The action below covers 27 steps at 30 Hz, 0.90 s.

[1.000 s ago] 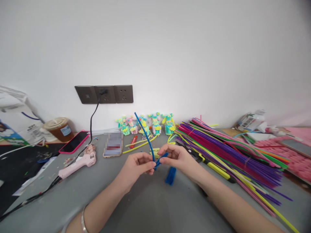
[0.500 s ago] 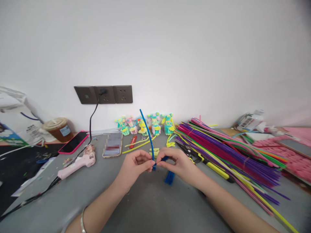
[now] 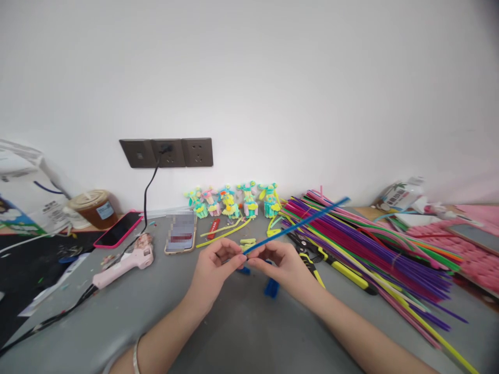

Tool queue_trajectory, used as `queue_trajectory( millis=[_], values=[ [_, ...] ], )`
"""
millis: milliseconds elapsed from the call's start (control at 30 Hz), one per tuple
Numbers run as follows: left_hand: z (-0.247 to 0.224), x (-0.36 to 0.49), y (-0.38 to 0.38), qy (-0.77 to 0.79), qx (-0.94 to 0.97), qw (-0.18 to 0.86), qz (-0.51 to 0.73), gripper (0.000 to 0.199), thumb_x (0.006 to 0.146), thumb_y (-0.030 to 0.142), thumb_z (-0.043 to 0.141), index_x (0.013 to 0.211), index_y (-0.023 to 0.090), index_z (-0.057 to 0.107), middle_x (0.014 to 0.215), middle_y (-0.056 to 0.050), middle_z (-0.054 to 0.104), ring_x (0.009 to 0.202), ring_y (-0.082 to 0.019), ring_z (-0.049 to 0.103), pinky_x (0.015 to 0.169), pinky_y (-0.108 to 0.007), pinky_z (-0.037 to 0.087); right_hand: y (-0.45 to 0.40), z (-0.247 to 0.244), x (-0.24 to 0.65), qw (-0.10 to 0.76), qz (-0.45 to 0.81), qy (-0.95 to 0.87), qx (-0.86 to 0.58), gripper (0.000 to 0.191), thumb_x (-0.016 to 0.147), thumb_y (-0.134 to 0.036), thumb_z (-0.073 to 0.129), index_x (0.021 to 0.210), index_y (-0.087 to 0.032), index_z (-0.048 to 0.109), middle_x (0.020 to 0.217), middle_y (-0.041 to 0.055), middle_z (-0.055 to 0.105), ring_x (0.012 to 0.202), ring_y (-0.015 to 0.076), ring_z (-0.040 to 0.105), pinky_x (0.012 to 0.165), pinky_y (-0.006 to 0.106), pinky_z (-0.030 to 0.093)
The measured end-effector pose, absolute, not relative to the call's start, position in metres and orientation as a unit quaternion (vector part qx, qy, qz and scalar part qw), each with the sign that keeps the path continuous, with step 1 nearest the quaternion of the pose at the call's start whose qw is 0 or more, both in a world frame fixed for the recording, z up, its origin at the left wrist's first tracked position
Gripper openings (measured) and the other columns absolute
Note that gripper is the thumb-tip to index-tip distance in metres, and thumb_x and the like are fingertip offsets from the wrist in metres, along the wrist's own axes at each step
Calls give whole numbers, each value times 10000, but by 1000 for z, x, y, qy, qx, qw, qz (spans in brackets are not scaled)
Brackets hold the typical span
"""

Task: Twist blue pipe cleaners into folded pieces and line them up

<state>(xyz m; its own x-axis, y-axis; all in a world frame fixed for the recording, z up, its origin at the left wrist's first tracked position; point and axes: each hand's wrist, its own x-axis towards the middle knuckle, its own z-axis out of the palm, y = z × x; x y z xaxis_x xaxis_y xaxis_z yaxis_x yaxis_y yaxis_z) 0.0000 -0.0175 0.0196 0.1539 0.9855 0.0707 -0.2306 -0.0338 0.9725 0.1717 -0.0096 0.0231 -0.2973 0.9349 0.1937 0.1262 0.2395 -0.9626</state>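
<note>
A blue pipe cleaner (image 3: 300, 224) slants up to the right from between my hands, its lower end in a pinch. My left hand (image 3: 222, 261) grips that end between thumb and index finger. Close beside it, my right hand (image 3: 276, 261) pinches at the same spot, thumb and fingertips nearly touching the left ones. Below the left fingertips shows a small blue piece (image 3: 244, 270); whether it joins the pipe cleaner I cannot tell. A bundle of short blue pieces (image 3: 272, 287) lies on the grey table under my right hand, partly hidden by it.
Small pipe-cleaner figures (image 3: 249, 200) stand along the wall. Right are a large bundle of pipe cleaners (image 3: 362, 239) and yellow-black pliers (image 3: 346, 272). Left lie a pink glue gun (image 3: 122, 267) with its cord, two phones (image 3: 181, 232) and a drink cup (image 3: 93, 208).
The blue pipe cleaner has swung from nearly upright to a low slant toward the right. Both hands stay almost in place, fingertips still together.
</note>
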Motion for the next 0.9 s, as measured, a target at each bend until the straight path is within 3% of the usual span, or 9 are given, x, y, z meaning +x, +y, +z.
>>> queue_trajectory(
  millis=[133, 267, 333, 500, 667, 900],
  values=[
    [23, -2, -16, 406, 497, 575, 508, 202, 699, 258, 774, 762, 169, 604, 707, 18, 638, 639, -99, 579, 628, -191, 463, -7, 21, 177, 414, 457, -684, -389, 219, 810, -386, 661, 816, -167, 665, 773, 47, 691, 693, 170, 628, 627, 273, 493],
    [21, -4, -13, 427, 509, 571, 482, 233, 669, 268, 792, 734, 161, 597, 675, 15, 633, 629, -104, 573, 606, -187, 433, -4, 21, 183, 444, 405, -712, -362, 226, 836, -333, 646, 1012, -191, 635, 1043, 87, 661, 930, 215, 628, 797, 334, 506],
    [21, -4, -12, 434, 507, 576, 472, 248, 649, 272, 806, 719, 154, 599, 662, 14, 634, 616, -102, 572, 599, -186, 431, -4, 22, 183, 455, 386, -720, -353, 167, 845, -310, 644, 964, -193, 642, 982, 72, 661, 934, 214, 622, 825, 339, 492],
    [22, -3, -11, 434, 454, 615, 476, 317, 600, 305, 842, 662, 151, 573, 611, 30, 623, 589, -92, 589, 604, -188, 472, -7, 26, 181, 494, 327, -713, -375, 88, 833, -261, 668, 786, -186, 665, 756, 35, 662, 740, 181, 626, 697, 298, 491],
    [26, -4, -11, 427, 373, 655, 499, 362, 552, 319, 878, 649, 138, 580, 641, 16, 656, 621, -108, 650, 704, -239, 549, -8, 28, 182, 516, 238, -760, -315, 99, 838, -232, 668, 745, -199, 663, 740, 56, 703, 699, 190, 647, 662, 316, 496],
    [28, -4, -13, 409, 332, 673, 519, 349, 530, 284, 896, 633, 130, 600, 586, 25, 641, 613, -112, 663, 701, -229, 567, -9, 33, 182, 482, 213, -797, -295, 144, 853, -270, 666, 722, -212, 685, 788, 68, 721, 749, 195, 663, 750, 351, 503]
  ],
)
